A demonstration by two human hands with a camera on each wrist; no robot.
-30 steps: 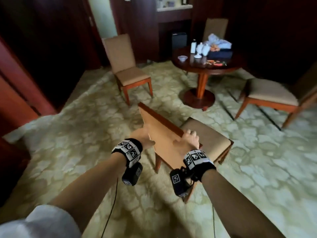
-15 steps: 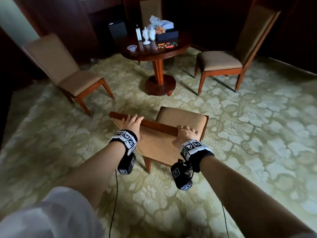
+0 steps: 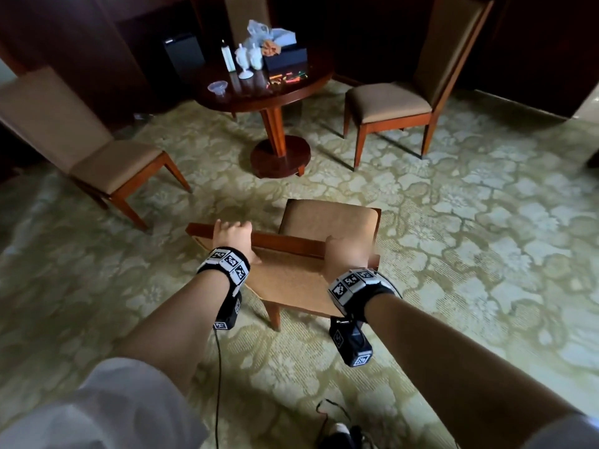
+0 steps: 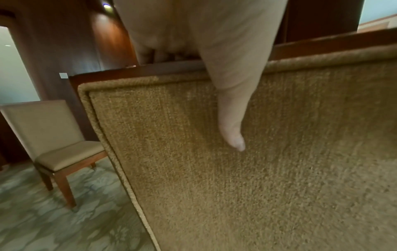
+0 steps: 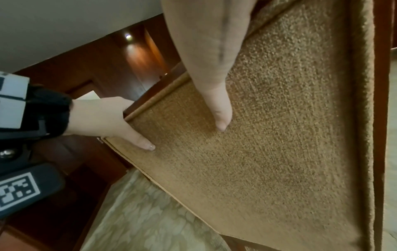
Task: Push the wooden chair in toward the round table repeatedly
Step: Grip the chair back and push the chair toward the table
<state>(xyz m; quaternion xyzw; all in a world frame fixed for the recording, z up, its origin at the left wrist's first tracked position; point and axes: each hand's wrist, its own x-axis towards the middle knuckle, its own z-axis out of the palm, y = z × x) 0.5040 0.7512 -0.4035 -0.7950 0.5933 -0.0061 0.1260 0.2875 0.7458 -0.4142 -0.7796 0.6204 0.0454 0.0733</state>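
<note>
The wooden chair (image 3: 327, 222) with tan upholstery stands on the carpet, its seat facing the round table (image 3: 259, 103) and its backrest toward me. A stretch of carpet separates the seat from the table's pedestal (image 3: 278, 153). My left hand (image 3: 231, 234) grips the left part of the top rail (image 3: 285, 243), and my right hand (image 3: 345, 254) grips the right part. In the left wrist view the fingers (image 4: 154, 54) curl over the rail and the thumb (image 4: 232, 118) lies on the fabric back. The right thumb (image 5: 219, 108) presses the same fabric (image 5: 268, 152).
A matching chair (image 3: 107, 166) stands to the left, another (image 3: 395, 105) to the right of the table, a third (image 3: 246, 14) behind it. The tabletop carries bottles, a bowl and a dark box (image 3: 285, 61). Patterned carpet (image 3: 470, 254) lies all around. My shoe (image 3: 337, 431) is below.
Over the last second the chair has swung round so its seat faces the table. Both hands have shifted to the top rail, and my view has turned toward the table.
</note>
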